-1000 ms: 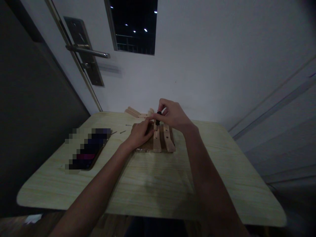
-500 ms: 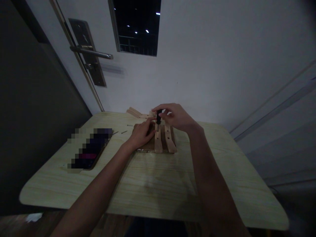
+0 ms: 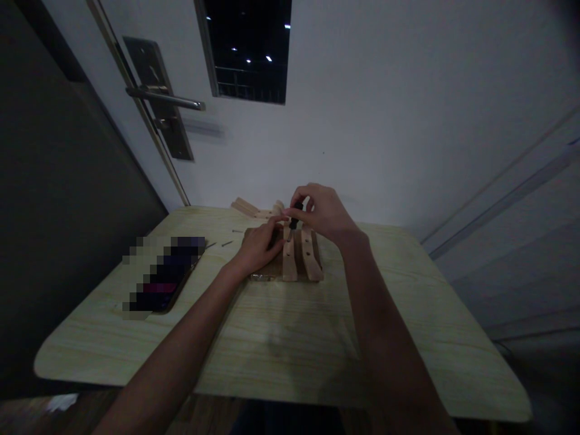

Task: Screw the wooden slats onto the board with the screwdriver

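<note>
Pinching a black-handled screwdriver [image 3: 293, 224], the right hand [image 3: 322, 209] sits at one o'clock from the middle of the brown board [image 3: 266, 271], the shaft slanting down to the left wooden strip [image 3: 289, 267] on it. The left hand [image 3: 257, 246] lies at ten o'clock, thumb and fingers spread over the board. A second strip [image 3: 312, 264] lies at three. On the surface [image 3: 254, 344], screws [image 3: 227, 243] lie at nine, a phone [image 3: 168, 275] (partly pixelated) at eight, more wooden pieces [image 3: 245, 207] at eleven.

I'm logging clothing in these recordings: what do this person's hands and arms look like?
The left hand and right hand are gloveless. Both forearms are bare, with no sleeve, watch, bracelet or cable in view. Dim light may hide small markings.
</note>
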{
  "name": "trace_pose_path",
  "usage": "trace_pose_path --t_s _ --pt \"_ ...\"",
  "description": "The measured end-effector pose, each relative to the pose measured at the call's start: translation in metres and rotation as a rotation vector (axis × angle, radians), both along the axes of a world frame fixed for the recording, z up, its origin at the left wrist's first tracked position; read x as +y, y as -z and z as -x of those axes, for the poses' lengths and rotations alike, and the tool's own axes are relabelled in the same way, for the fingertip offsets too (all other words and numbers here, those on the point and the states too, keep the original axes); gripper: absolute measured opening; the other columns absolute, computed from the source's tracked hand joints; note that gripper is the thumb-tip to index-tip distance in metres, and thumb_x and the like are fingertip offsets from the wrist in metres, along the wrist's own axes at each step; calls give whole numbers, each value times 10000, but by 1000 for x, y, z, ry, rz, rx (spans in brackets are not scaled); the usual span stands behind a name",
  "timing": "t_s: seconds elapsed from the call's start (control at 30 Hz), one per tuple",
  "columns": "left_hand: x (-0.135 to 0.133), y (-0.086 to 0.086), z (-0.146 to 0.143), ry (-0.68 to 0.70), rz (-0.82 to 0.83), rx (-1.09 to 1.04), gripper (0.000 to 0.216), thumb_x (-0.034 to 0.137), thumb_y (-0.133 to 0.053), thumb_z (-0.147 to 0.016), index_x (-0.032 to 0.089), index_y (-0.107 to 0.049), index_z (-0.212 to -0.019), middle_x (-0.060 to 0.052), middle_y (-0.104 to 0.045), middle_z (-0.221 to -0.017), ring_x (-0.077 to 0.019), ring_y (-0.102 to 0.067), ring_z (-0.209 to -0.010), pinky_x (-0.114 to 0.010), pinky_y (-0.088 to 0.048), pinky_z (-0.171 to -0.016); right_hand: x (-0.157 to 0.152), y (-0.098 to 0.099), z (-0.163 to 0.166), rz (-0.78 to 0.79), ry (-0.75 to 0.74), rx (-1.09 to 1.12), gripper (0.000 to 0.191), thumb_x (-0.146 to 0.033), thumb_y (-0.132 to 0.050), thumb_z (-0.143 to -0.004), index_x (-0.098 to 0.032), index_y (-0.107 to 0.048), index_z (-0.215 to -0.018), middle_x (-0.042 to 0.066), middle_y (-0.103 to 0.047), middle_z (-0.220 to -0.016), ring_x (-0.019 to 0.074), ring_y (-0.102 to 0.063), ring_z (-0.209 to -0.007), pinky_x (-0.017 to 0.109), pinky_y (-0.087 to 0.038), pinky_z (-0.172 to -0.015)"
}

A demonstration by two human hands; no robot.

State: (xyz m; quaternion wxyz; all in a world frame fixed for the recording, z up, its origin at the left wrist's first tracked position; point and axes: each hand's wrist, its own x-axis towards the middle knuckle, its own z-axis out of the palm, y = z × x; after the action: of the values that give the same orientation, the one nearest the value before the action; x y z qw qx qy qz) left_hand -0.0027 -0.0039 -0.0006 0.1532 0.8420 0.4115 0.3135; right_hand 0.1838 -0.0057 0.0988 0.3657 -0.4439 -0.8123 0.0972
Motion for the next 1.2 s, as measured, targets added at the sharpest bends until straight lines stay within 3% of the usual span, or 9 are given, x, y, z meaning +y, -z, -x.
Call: trace_pose_path --t_s 0.1,0.33,0.53,0.63,0.73,0.9,1.0,1.2 --pt "0 0 1 -2 -1 -6 495 307 -516 -912 225 -382 -1382 -107 -698 -1262 -291 -679 -1143 -479 -520 -979 -2 -2 -3 -1 -99 41 54 -184 -739 -793 -194 -717 -842 36 -731 -910 148 -627 -803 282 -489 -716" --pt "-3 -3 0 -3 14 -10 496 309 -514 -909 232 -388 -1383 -94 -693 -1289 -288 -679 -1156 -469 -516 -988 -1 -1 -12 73 -145 15 275 -104 -587 -841 -216 -763 -1019 58 -766 -1064 167 -662 -868 304 -535 -739" --pt "-3 -4 -1 -14 13 6 505 298 -509 -905 229 -389 -1390 -97 -699 -1277 -304 -674 -1165 -489 -509 -995 -3 -4 -10 46 -55 11 70 -199 -729 -786 -178 -733 -852 31 -725 -808 133 -583 -672 288 -464 -669" --pt "-2 -2 -1 -19 8 12 507 312 -514 -905 226 -386 -1389 -104 -705 -1259 -301 -689 -1125 -481 -525 -968 -3 -3 -8 49 -4 28 199 -281 -776 -752 -181 -612 -697 3 -650 -700 128 -544 -645 280 -417 -637" --pt "0 0 0 -5 -8 3 507 318 -510 -907 226 -381 -1389 -104 -707 -1249 -300 -691 -1123 -478 -533 -960 -2 -1 -5 69 22 40 271 -307 -764 -752 -196 -532 -669 -7 -618 -687 133 -548 -652 276 -404 -628" --pt "0 -1 0 0 -4 -4 497 328 -509 -906 227 -388 -1377 -111 -700 -1267 -303 -682 -1147 -478 -528 -964 -4 -2 -1 111 -61 82 122 -224 -718 -781 -194 -643 -872 7 -683 -799 134 -594 -676 280 -457 -649" --pt "-1 -2 -1 -2 8 -2 496 321 -501 -904 229 -386 -1377 -107 -692 -1285 -302 -674 -1163 -489 -514 -983 -3 -4 -3 93 -123 37 70 -163 -663 -808 -191 -713 -848 22 -725 -842 133 -609 -696 286 -496 -686" --pt "-3 -5 0 -17 21 3 482 308 -513 -900 245 -400 -1365 -88 -704 -1260 -284 -669 -1178 -473 -508 -1005 -3 -4 -13 144 -153 24 277 -86 -565 -829 -198 -769 -980 54 -759 -977 139 -652 -733 295 -540 -709"
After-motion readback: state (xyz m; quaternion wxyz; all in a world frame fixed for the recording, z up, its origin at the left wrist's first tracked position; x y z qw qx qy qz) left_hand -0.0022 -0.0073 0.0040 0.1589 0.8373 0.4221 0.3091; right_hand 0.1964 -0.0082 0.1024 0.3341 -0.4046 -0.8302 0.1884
